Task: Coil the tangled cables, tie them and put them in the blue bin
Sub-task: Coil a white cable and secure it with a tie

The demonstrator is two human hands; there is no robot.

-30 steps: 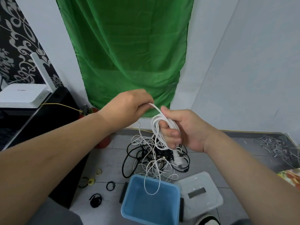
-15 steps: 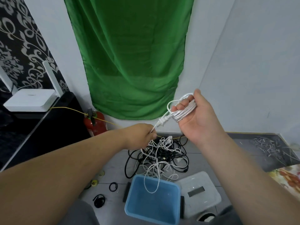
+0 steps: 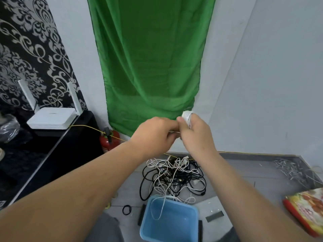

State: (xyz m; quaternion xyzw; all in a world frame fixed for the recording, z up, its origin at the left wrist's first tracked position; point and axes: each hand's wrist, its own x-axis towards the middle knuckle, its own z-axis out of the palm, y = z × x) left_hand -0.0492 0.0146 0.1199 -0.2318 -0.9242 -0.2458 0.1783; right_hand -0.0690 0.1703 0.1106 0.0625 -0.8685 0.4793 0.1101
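My right hand (image 3: pixel 195 133) grips a small coil of white cable (image 3: pixel 187 117), whose top loops stick out above the fingers. My left hand (image 3: pixel 153 133) meets it from the left and pinches the cable's loose end between the two hands. Both hands are raised in front of the green cloth. Below them on the grey floor lies a tangled pile of black and white cables (image 3: pixel 174 175). The blue bin (image 3: pixel 167 222) stands open in front of the pile, with one white strand hanging over its rim into it.
A green cloth (image 3: pixel 148 63) hangs on the wall. A black cabinet (image 3: pixel 52 154) with a white router (image 3: pixel 52 117) stands at the left, a red extinguisher (image 3: pixel 109 142) beside it. A black hair tie (image 3: pixel 126 209) and the bin's clear lid (image 3: pixel 216 212) lie on the floor.
My left hand rose from the pile up to my right hand and now meets it at the coil. The camera tilted upward, so the pile and bin sit lower in view.
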